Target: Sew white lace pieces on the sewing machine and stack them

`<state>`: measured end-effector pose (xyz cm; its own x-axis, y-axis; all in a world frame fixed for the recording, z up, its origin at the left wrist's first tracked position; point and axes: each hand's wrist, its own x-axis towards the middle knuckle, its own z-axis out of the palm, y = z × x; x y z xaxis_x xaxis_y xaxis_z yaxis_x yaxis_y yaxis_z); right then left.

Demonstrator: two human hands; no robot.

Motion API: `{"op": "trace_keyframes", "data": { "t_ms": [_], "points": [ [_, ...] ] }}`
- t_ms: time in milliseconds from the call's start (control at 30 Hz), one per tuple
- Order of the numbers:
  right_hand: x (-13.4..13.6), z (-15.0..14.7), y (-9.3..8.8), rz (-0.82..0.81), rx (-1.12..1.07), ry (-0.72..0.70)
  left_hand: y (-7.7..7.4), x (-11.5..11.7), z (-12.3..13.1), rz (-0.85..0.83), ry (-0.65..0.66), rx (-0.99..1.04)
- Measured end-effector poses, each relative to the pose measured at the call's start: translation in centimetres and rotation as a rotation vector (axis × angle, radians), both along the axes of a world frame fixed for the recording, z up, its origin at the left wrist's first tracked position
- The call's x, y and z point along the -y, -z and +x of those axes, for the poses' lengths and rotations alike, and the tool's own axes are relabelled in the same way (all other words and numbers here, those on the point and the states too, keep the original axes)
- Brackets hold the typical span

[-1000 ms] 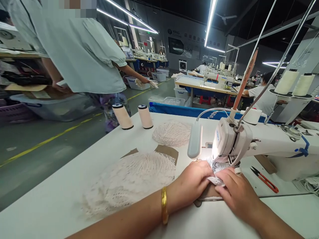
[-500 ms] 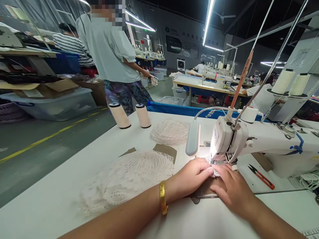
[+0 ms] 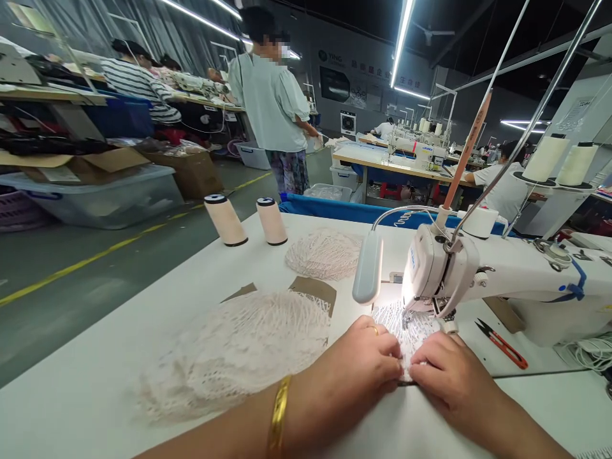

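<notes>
A piece of white lace fabric [image 3: 399, 326] lies under the needle area of a white sewing machine [image 3: 425, 268], lit by its lamp [image 3: 368, 268]. My left hand [image 3: 366, 357], with a ring and a gold bangle at the wrist, pinches the lace's near left edge. On the near right edge my right hand [image 3: 447, 366] has its fingers curled and pressed onto the same lace. The fingertips of both hands are close together, a narrow strip of lace showing between them. To the left, a pile of lace pieces [image 3: 258, 338] rests on the table over brown card.
Two cream thread cones [image 3: 225, 220] stand at the table's far left edge. Another lace pile [image 3: 325, 254] sits behind the lamp. Red-handled thread snips [image 3: 502, 344] lie right of the machine. A person in a pale top [image 3: 270, 102] stands in the aisle beyond.
Both hands have moved back toward me from the needle, and more lace now shows under the machine. The person in the aisle has moved farther away and to the right.
</notes>
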<state>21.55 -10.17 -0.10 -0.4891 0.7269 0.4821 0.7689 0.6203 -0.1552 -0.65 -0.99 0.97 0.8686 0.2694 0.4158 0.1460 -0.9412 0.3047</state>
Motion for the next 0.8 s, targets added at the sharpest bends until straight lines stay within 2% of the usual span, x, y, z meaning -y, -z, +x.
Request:
{"op": "trace_keyframes", "data": {
  "t_ms": [133,533,800],
  "points": [
    [0.1,0.2,0.1,-0.016,-0.012,0.005,0.2,0.3,0.3,0.081,-0.025,0.014],
    [-0.7,0.3,0.7,-0.010,0.012,0.121,-0.3,-0.8,0.6,0.082,-0.080,0.016],
    [-0.4,0.3,0.8,-0.005,0.039,0.120,0.0,-0.1,0.4,0.103,-0.017,-0.006]
  ]
}}
